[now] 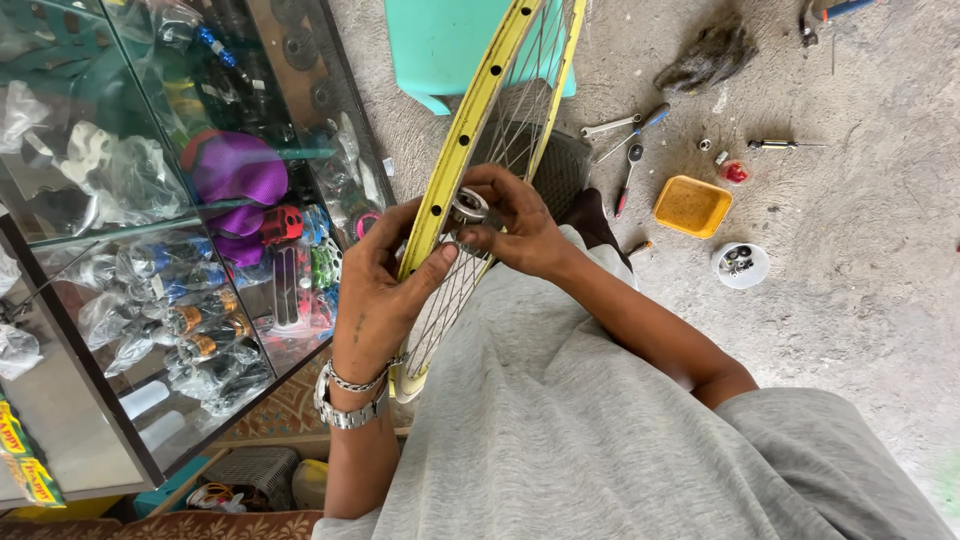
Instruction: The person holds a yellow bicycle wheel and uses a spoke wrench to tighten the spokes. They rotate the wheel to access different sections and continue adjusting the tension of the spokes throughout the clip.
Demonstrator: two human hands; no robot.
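Observation:
A yellow spoked bicycle wheel rim (pixel 458 140) stands upright on my lap, edge toward me. My left hand (pixel 385 285) grips the rim from the left, thumb pressed over its edge. My right hand (pixel 515 225) reaches through from the right and pinches the silver hub (pixel 468 207) at the wheel's centre with its fingertips. The thin spokes (pixel 520 110) fan out above my hands. A metal watch and bracelet (pixel 345 400) sit on my left wrist.
A glass display case (pixel 150 230) full of bagged bicycle parts stands close on the left. On the concrete floor to the right lie wrenches and screwdrivers (pixel 625 140), a yellow tray (pixel 692 206), a white dish of small parts (pixel 741 265) and a rag (pixel 712 55). A teal stool (pixel 440 50) stands behind the wheel.

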